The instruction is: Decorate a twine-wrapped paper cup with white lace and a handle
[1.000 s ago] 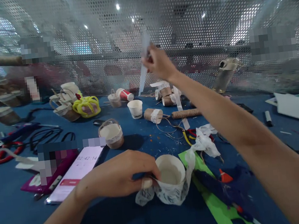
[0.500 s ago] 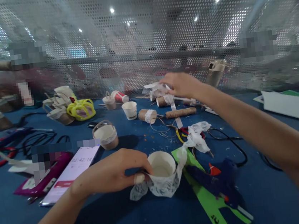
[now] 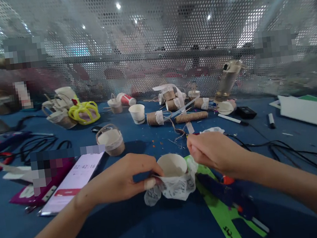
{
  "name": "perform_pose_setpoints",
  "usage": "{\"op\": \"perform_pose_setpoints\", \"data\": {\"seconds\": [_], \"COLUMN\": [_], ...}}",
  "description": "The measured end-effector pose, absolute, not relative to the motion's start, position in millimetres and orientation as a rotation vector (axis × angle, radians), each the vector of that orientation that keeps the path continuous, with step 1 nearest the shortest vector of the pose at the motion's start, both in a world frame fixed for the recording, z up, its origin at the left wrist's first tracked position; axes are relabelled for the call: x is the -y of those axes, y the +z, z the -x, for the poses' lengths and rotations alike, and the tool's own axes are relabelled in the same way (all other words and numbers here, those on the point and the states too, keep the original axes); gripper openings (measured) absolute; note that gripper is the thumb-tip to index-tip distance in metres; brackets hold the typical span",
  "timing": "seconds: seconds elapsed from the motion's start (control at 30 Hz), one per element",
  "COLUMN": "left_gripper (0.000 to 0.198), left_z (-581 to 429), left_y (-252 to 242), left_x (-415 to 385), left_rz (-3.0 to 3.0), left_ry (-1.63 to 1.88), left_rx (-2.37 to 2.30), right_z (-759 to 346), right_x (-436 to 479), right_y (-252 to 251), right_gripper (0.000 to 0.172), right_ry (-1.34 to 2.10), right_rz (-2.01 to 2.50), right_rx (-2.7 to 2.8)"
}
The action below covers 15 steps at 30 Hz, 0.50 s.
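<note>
A white paper cup (image 3: 172, 164) stands upright near the front of the table, with a white lace strip (image 3: 180, 188) around its outside. My left hand (image 3: 136, 175) pinches the cup's near-left rim and the lace there, thumb outside and fingers at the inner edge. Just right of the cup, my right hand (image 3: 212, 153) is closed, apparently on the far part of the lace; its fingertips are partly hidden. Some lace shows behind that hand. A dark blue glue gun (image 3: 232, 194) lies over a green paper strip (image 3: 214, 208) below my right wrist.
Left of my hands lie a lit phone (image 3: 73, 178) and a purple packet (image 3: 47, 177). A small handled cup bucket (image 3: 111, 141) stands behind them. Twine-wrapped cups (image 3: 155, 118), a twine roll (image 3: 192, 116) and a yellow basket (image 3: 84, 113) sit farther back. Black cables (image 3: 282, 149) run at right.
My right hand has come back from the pile of wrapped cups to the lace beside the cup. My left hand keeps its hold on the cup's rim.
</note>
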<state>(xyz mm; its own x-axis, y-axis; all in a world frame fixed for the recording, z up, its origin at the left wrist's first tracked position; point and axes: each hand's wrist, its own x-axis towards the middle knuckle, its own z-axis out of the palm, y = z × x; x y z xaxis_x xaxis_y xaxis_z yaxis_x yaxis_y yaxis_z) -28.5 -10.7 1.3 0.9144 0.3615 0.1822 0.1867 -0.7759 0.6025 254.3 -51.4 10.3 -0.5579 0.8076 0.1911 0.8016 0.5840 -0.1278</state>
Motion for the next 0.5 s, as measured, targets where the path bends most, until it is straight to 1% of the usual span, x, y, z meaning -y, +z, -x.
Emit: {"op": "perform_pose_setpoints", "data": {"seconds": [0.17, 0.27, 0.4, 0.5], "left_gripper": [0.010, 0.008, 0.007, 0.007], "left_z": [27.4, 30.4, 34.5, 33.7], "left_y": [3.8, 3.3, 1.8, 0.4], "left_x": [12.1, 10.5, 7.3, 5.7], "left_rz": [-2.469, -2.520, -2.553, -2.588], "left_ry": [0.460, 0.605, 0.983, 1.038], "left_rx": [-0.427, -0.517, -0.825, -0.900], "right_z": [-258.6, -270.5, -290.9, -303.2], "right_x": [70.8, 71.2, 74.0, 80.6], "right_y": [-9.6, -16.5, -19.4, -22.3], "right_gripper": [0.018, 0.021, 0.022, 0.020], "right_ry": [0.024, 0.031, 0.138, 0.319], "right_rz": [1.279, 1.323, 1.358, 1.397], "right_rx": [2.511, 2.495, 2.525, 2.530]}}
